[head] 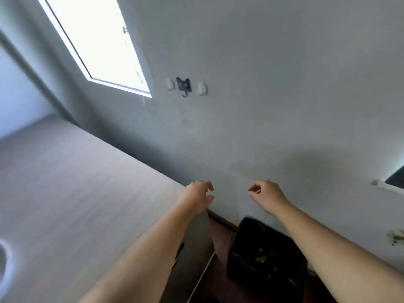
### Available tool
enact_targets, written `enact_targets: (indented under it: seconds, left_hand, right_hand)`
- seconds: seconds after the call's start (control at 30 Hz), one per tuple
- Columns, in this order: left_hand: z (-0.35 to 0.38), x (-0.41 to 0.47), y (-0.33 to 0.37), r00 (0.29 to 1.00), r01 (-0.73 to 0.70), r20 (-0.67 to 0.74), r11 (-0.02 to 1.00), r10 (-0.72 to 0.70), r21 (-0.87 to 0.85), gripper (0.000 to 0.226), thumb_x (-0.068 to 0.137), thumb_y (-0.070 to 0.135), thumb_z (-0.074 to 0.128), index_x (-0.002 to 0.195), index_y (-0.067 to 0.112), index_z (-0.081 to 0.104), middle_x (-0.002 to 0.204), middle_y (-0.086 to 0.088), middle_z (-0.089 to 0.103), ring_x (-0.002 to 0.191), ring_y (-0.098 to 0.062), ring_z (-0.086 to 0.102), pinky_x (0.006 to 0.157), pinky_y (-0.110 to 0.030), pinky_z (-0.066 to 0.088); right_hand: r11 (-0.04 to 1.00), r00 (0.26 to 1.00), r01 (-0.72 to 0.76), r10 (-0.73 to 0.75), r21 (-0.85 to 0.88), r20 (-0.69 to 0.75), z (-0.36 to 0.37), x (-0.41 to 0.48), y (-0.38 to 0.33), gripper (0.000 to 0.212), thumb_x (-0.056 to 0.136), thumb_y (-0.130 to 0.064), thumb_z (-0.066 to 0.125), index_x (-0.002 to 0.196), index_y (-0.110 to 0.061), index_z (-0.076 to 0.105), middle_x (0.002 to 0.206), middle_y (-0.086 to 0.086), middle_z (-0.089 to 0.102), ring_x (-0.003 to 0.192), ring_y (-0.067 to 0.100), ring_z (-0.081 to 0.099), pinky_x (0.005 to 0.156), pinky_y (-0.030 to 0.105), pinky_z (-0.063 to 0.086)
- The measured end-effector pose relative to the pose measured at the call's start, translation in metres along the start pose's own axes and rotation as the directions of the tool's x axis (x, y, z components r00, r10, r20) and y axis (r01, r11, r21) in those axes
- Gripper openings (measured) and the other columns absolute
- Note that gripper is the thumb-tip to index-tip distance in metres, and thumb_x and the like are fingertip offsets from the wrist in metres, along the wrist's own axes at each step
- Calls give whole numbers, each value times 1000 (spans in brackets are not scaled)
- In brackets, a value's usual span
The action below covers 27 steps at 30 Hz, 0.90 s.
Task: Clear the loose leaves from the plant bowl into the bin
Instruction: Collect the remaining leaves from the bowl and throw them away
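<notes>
A black bin (265, 254) stands on the floor against the wall, lined with a dark bag; several green leaf scraps lie inside it. My left hand (197, 196) hovers above the table's far right corner, fingers loosely curled and apart, holding nothing. My right hand (265, 193) hangs in front of the wall above the bin, thumb and fingertips close together; whether a leaf is pinched between them cannot be told. A pale rim (3, 256) at the left edge may be the plant bowl. The view is tilted and blurred.
A grey-white table (76, 193) fills the lower left. The wall (262, 106) carries three small hooks (184, 85), with a bright window (96, 40) to their left. A white ledge (384, 185) juts out at the right. Brown floor (218, 239) lies between table and bin.
</notes>
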<state>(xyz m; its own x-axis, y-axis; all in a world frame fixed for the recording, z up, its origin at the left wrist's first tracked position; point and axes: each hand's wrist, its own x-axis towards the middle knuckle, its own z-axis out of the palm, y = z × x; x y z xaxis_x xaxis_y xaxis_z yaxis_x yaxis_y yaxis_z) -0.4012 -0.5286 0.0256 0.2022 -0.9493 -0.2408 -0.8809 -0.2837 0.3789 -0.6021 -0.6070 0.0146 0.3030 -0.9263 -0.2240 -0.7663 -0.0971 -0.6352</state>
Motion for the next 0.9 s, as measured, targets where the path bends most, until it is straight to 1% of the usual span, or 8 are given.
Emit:
enact_targets:
  seconds: [0.17, 0.27, 0.37, 0.47, 0.57, 0.73, 0.8, 0.9]
  left_hand:
    - [-60, -104, -101, 931, 301, -200, 952, -306, -56, 29, 89, 32, 56, 116, 24, 60, 123, -1, 63, 114, -24, 58, 93, -37, 50]
    - [-79, -179, -162, 832, 470, -256, 870, -492, -147, 30, 87, 32, 54, 116, 26, 60, 123, 0, 63, 114, -23, 59, 93, -35, 50]
    - [-83, -241, -217, 747, 573, -265, 793, -609, -208, 30, 87, 32, 54, 116, 25, 60, 124, 0, 63, 114, -22, 59, 93, -33, 49]
    - [-82, -300, -269, 680, 640, -257, 728, -686, -248, 29, 87, 32, 56, 115, 24, 59, 122, -1, 63, 112, -23, 59, 92, -36, 51]
    - [-78, -354, -326, 628, 692, -244, 674, -739, -260, 29, 87, 31, 57, 115, 23, 59, 125, -2, 58, 114, -24, 56, 94, -38, 49]
    - [-53, -431, -411, 591, 744, -201, 624, -781, -238, 43, 87, 23, 58, 129, 21, 51, 131, -4, 45, 125, -24, 44, 105, -36, 40]
    - [-44, -451, -438, 575, 738, -201, 608, -793, -292, 46, 89, 16, 56, 134, 14, 48, 134, -8, 44, 129, -26, 37, 111, -31, 32]
    - [-38, -464, -463, 583, 726, -210, 620, -785, -297, 40, 90, 14, 55, 130, 10, 55, 133, -8, 48, 130, -24, 37, 109, -26, 28]
  right_hand:
    - [946, 936, 320, -309, -41, 171, 59, -27, -122, 12, 82, -15, 63, 91, -14, 71, 92, 6, 74, 89, 23, 68, 78, 26, 49]
    - [860, 826, 509, -473, -46, 307, 115, -60, -192, 13, 84, -19, 62, 94, -17, 70, 92, 3, 70, 84, 19, 65, 70, 21, 45]
    - [786, 715, 618, -560, -3, 418, 166, -96, -247, 13, 86, -17, 59, 95, -18, 68, 87, -3, 63, 75, 14, 57, 58, 20, 41]
    - [716, 616, 698, -609, 11, 500, 223, -131, -295, 12, 84, -15, 59, 92, -18, 68, 82, -4, 61, 74, 16, 55, 64, 22, 43]
    - [638, 519, 770, -641, 17, 565, 286, -166, -339, 13, 83, -17, 60, 91, -21, 69, 81, -6, 62, 80, 16, 59, 75, 29, 52]
    - [418, 319, 908, -655, -23, 685, 374, -218, -389, 31, 84, -24, 59, 115, -24, 62, 119, -2, 63, 107, 19, 60, 89, 33, 50]
    - [341, 254, 940, -637, -29, 728, 400, -233, -400, 37, 83, -28, 61, 121, -26, 59, 127, -4, 60, 113, 19, 57, 94, 34, 49]
    - [272, 193, 962, -576, -36, 794, 429, -242, -406, 38, 85, -29, 59, 123, -28, 57, 128, -4, 60, 118, 18, 54, 98, 36, 48]
